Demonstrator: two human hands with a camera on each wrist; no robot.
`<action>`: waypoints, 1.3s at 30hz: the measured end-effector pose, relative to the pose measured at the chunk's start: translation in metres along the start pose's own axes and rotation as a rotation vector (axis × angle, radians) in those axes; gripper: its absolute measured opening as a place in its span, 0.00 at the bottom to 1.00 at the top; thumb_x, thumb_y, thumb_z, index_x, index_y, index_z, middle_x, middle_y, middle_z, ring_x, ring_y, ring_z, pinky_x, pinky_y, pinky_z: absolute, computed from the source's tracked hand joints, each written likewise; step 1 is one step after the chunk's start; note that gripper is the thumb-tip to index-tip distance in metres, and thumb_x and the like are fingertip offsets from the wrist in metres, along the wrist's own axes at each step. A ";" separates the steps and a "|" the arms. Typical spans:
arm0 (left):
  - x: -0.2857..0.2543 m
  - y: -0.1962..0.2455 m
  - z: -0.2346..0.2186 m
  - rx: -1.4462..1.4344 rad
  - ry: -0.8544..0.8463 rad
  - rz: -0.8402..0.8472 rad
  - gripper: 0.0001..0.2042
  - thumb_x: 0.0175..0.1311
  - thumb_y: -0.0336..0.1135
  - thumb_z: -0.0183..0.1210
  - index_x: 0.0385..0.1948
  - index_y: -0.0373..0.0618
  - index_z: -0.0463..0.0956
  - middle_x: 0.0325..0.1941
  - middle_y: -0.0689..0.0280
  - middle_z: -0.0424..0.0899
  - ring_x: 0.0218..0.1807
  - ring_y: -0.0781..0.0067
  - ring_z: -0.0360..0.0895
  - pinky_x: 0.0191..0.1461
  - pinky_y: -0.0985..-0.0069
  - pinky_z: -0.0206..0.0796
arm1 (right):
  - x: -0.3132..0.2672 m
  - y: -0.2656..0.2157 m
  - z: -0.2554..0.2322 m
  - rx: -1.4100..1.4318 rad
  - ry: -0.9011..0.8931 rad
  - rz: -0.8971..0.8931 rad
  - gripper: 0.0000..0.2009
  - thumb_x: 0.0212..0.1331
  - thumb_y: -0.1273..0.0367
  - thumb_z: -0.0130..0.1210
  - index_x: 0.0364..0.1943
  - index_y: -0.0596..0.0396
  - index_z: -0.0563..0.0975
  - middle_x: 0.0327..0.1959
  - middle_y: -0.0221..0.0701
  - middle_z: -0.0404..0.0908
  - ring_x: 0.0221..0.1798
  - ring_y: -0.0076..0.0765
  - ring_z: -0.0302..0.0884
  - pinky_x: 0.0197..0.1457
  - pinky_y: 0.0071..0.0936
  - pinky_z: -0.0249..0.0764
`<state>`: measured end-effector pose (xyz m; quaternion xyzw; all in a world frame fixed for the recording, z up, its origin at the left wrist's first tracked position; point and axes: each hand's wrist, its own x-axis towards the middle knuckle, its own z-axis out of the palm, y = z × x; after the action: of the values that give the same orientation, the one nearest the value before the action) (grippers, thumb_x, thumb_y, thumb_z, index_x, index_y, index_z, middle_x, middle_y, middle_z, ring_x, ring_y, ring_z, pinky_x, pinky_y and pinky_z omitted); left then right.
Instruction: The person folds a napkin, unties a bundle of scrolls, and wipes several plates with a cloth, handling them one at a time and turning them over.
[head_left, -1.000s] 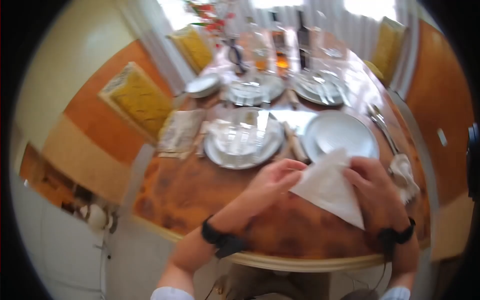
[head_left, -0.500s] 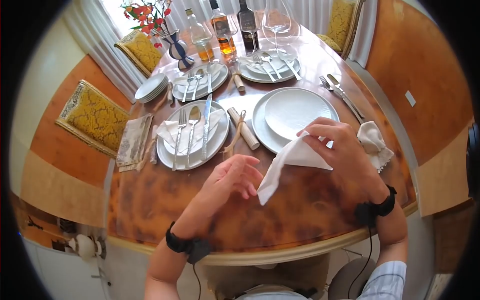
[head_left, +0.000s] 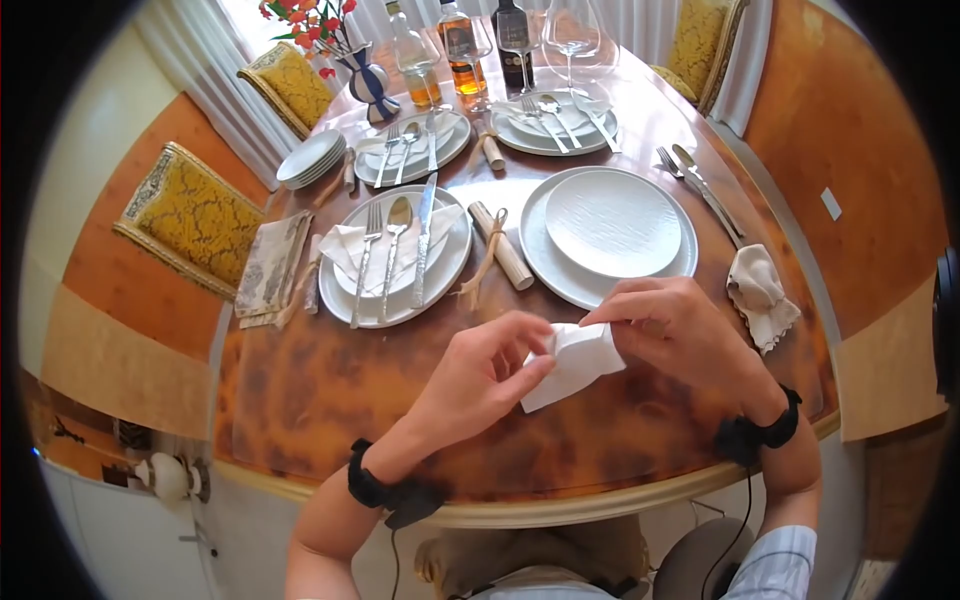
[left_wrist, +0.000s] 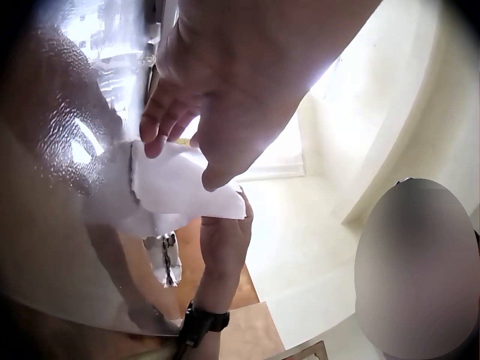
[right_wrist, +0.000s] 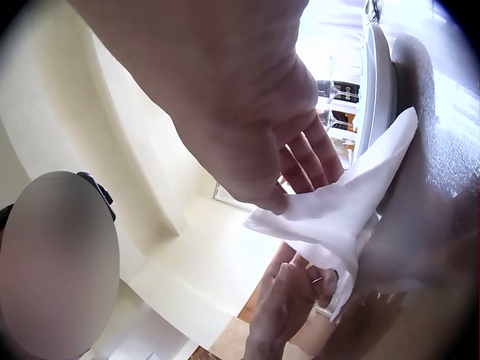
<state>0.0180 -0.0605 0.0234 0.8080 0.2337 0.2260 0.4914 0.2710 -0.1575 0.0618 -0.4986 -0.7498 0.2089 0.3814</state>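
A white cloth napkin (head_left: pixel 576 366), folded over on itself, is held above the wooden table between both hands. At its upper right edge, my right hand (head_left: pixel 672 328) pinches it between thumb and fingers. My left hand (head_left: pixel 488 368) is at the napkin's left side, its thumb overlapping the cloth and a gap showing between thumb and fingertips. From the left wrist view, the napkin (left_wrist: pixel 184 184) hangs beyond the parted thumb and fingers. In the right wrist view the cloth (right_wrist: pixel 337 214) drapes in a tapering fold beneath the right hand. Behind the hands stands a pair of stacked white plates (head_left: pixel 612 222).
Left of them, a plate setting (head_left: pixel 455 270) bears a napkin, fork, spoon and knife. A wooden napkin ring (head_left: pixel 508 255) lies between the settings. Cutlery (head_left: pixel 708 195) and a bundled cloth (head_left: pixel 760 290) lie at right. Tall wine glasses (head_left: pixel 572 40) and bottles (head_left: pixel 464 50) stand farther back.
The napkin was spread between both hands, then dangled from the right hand with the left apart. Now it is folded smaller, and the left hand has moved right, up to its edge.
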 end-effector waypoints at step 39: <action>-0.003 0.003 0.005 -0.200 -0.013 -0.085 0.11 0.72 0.29 0.63 0.50 0.34 0.81 0.39 0.64 0.88 0.43 0.84 0.78 0.47 0.77 0.74 | -0.001 0.004 0.003 0.081 -0.005 0.282 0.11 0.69 0.67 0.62 0.42 0.64 0.82 0.25 0.38 0.82 0.27 0.32 0.76 0.36 0.33 0.75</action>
<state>0.0190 -0.0667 0.0234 0.7457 0.2408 0.2220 0.5803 0.2714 -0.1568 0.0570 -0.5828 -0.6642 0.2916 0.3662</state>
